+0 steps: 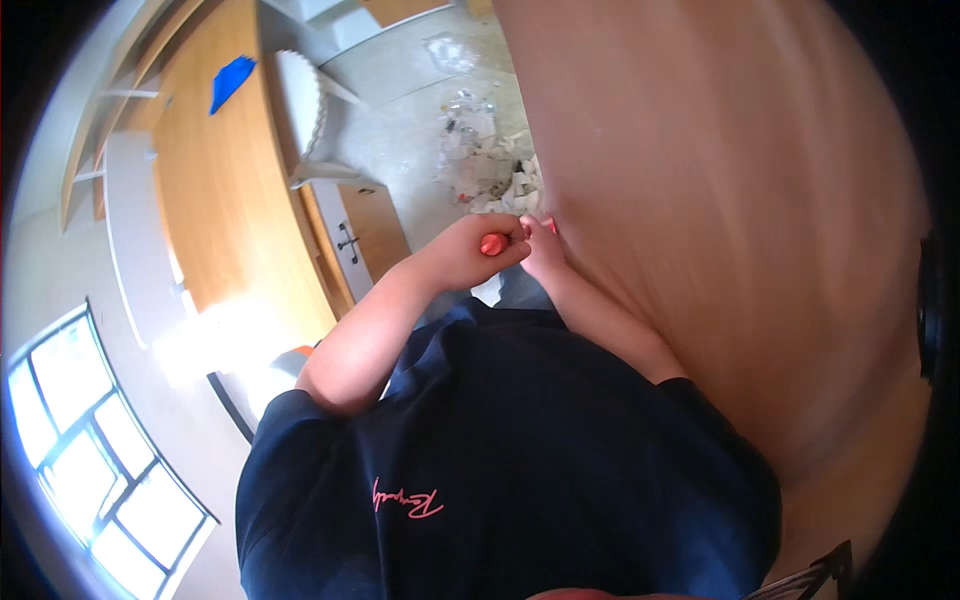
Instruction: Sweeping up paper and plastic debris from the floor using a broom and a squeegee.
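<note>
My left hand [480,244] is closed around a red rod-like handle [493,244], whose rounded end points up out of the fist. Close beside it, my right hand [543,246] is curled, partly covered by the left fingers. A small red piece [553,224] shows past its far side; whether it belongs to the same handle cannot be told. Both hands are in front of my dark shirt. Below and beyond them, a heap of litter [480,161], with paper scraps and clear plastic, lies on the pale floor [397,124].
A large brown wood-look panel [712,187] rises close along my right arm. To the left stand a wooden-topped desk [217,195] with a blue item [231,82], a white scalloped-edge seat [298,105] and a cabinet [371,225] with dark handles. A bright window [105,450] is at lower left.
</note>
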Demonstrator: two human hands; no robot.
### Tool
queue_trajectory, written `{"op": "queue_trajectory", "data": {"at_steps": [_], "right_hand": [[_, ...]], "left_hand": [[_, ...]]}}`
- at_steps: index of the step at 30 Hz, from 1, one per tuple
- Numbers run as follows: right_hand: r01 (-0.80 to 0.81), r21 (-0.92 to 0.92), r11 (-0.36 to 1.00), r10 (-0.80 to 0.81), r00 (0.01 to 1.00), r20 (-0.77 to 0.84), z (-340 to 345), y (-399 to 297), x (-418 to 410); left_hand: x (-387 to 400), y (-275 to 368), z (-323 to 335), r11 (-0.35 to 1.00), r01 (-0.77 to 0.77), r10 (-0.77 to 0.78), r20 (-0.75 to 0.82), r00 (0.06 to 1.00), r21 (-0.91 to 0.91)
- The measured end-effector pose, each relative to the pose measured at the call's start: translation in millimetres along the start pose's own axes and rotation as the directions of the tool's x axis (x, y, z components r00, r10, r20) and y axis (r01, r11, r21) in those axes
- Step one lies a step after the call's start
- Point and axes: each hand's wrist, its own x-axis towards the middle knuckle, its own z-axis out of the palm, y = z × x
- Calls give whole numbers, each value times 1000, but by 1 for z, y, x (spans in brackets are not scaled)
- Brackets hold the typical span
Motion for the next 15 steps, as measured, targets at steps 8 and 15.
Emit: {"op": "queue_trajectory", "data": {"at_steps": [8,15], "right_hand": [[274,325,905,-309,949,61,-49,13,32],[426,172,888,-433,901,7,-138,12,-55]], "left_hand": [[-17,35,79,977,-109,137,-149,979,181],[-56,78,131,953,-282,300,-224,927,108]]}}
